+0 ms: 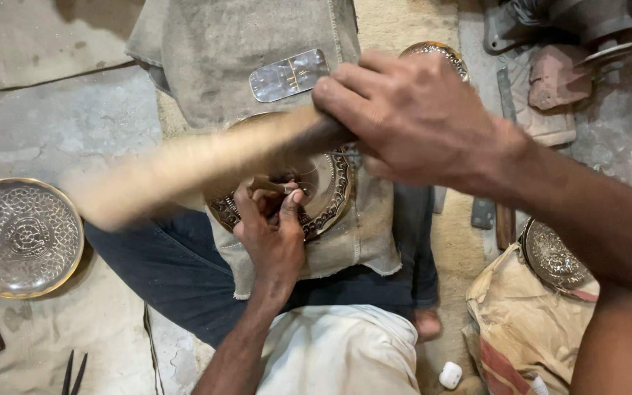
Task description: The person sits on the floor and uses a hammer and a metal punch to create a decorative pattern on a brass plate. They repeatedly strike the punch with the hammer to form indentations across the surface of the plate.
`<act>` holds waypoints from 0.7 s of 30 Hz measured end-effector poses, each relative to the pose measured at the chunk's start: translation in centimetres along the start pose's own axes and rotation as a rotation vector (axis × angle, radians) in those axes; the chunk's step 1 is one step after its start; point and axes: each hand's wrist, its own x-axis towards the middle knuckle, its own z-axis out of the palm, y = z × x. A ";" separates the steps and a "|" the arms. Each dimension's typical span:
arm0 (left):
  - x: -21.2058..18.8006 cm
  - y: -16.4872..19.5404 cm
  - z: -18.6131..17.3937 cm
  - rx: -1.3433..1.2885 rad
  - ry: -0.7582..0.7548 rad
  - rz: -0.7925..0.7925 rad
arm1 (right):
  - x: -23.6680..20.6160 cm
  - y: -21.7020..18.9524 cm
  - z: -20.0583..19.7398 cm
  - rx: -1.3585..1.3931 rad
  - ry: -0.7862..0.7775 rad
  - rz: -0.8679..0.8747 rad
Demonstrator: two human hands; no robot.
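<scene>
My right hand (411, 117) grips the dark end of a wooden mallet (184, 164), which is blurred by motion and stretches left over the work. Beneath it lies an engraved brass plate (330, 194) with a patterned rim, resting on a grey cloth (360, 245) over my lap. My left hand (272, 230) sits on the plate's lower left part, fingers pinched around a small metal chisel (281, 186) held against the surface.
A finished brass plate (20, 235) lies on the floor at left. Another engraved plate (550, 256) rests on a sack (513, 322) at right, and a third plate (444, 53) lies behind my right hand. A flat metal piece (288, 74) lies on the cloth. Dark tools (73, 373) lie at bottom left.
</scene>
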 end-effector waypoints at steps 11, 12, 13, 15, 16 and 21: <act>1.4 -0.6 -0.5 0.171 -0.212 0.120 | -4.2 0.6 2.4 -0.009 -0.258 0.211; 1.5 -0.6 -0.6 0.136 -0.242 0.134 | -4.9 0.9 2.5 0.020 -0.271 0.240; 1.7 -0.6 -0.7 0.101 -0.275 0.147 | -5.7 0.8 2.7 0.106 -0.233 0.298; 2.0 -0.4 -0.9 0.106 -0.326 0.161 | -6.9 0.5 3.3 0.279 -0.150 0.401; 2.4 -0.3 -1.1 0.145 -0.352 0.165 | -7.3 0.5 3.7 0.290 -0.092 0.384; 2.7 1.0 -1.4 0.139 -0.369 0.192 | -9.1 0.1 3.9 0.813 -0.138 0.798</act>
